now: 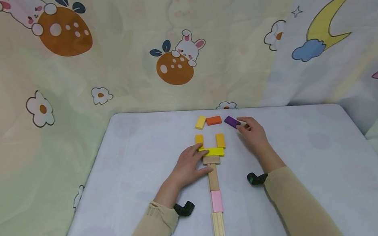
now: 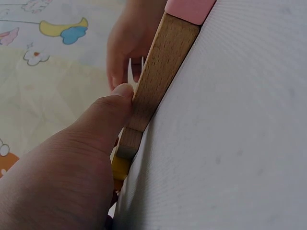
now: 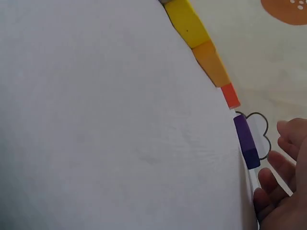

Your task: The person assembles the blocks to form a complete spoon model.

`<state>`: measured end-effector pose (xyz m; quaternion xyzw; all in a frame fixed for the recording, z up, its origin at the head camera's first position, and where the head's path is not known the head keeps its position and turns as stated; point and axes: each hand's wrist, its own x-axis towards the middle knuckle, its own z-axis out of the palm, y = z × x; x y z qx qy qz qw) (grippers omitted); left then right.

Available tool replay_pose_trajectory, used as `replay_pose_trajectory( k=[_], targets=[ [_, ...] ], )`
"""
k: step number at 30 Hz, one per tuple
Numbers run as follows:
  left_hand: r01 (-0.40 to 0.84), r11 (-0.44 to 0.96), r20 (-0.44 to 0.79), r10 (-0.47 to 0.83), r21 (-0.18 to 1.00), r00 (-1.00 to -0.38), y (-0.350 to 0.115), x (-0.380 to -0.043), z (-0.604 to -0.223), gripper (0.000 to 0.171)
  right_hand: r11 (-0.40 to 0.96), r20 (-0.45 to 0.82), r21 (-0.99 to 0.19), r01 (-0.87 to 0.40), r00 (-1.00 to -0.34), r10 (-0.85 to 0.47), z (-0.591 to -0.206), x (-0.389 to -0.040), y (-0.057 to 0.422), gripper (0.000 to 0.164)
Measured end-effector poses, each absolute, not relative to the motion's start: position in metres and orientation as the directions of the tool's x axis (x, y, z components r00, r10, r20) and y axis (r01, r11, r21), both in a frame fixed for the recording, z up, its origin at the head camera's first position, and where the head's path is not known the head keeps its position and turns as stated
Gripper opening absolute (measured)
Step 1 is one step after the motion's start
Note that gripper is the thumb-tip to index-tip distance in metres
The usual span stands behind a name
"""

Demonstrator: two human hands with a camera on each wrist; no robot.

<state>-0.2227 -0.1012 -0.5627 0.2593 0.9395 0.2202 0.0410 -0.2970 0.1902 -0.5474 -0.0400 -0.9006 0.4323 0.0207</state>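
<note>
My left hand (image 1: 189, 167) lies along the left side of a row of blocks. Its fingertips are at a bright yellow block (image 1: 215, 152) and the amber block (image 1: 199, 139) above it. The thumb reaches the long wooden block (image 1: 213, 179), its tip at that block's side in the left wrist view. At the far side, my right hand (image 1: 252, 133) is beside a purple block (image 1: 231, 122), fingers loosely bent and spread. In the right wrist view a gap shows between the thumb and the purple block (image 3: 246, 139).
A short wooden block (image 1: 211, 160), a pink block (image 1: 216, 201) and a grooved pale block (image 1: 218, 224) continue the row. Another amber block (image 1: 220, 140) stands right of centre. Farther back lie a light yellow block (image 1: 200, 122) and an orange block (image 1: 213, 120), near the table's (image 1: 152, 117) back edge.
</note>
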Motion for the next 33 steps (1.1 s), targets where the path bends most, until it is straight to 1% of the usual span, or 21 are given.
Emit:
replay_pose_trajectory(
  k=[4,9,15,27,30,33],
  targets=[
    [0.465,0.774,0.034,0.5,0.43,-0.865,-0.103,-0.223,-0.564,0.07,0.656,-0.064,-0.747,0.11,-0.994,0.094,-0.551,-0.309,0.191,0.053],
    [0.455,0.775,0.03,0.493,0.438,-0.869,-0.103,-0.223,-0.564,0.07,0.687,-0.107,-0.71,0.154,-0.988,0.11,-0.554,-0.321,0.189,0.058],
    [0.459,0.774,0.032,0.497,0.437,-0.867,-0.103,-0.223,-0.564,0.071,0.724,-0.095,-0.676,0.141,-0.99,0.104,-0.554,-0.324,0.188,0.056],
    [0.468,0.769,0.04,0.502,0.436,-0.864,-0.103,-0.223,-0.565,0.071,0.78,-0.009,-0.624,0.043,-0.999,0.048,-0.556,-0.323,0.191,0.043],
    [0.47,0.772,0.042,0.502,0.429,-0.864,-0.102,-0.224,-0.565,0.071,0.777,-0.011,-0.628,0.042,-0.999,0.045,-0.556,-0.323,0.192,0.044],
    [0.472,0.771,0.043,0.504,0.429,-0.863,-0.102,-0.224,-0.565,0.071,0.76,-0.035,-0.646,0.074,-0.997,0.067,-0.554,-0.324,0.191,0.046]
  ],
)
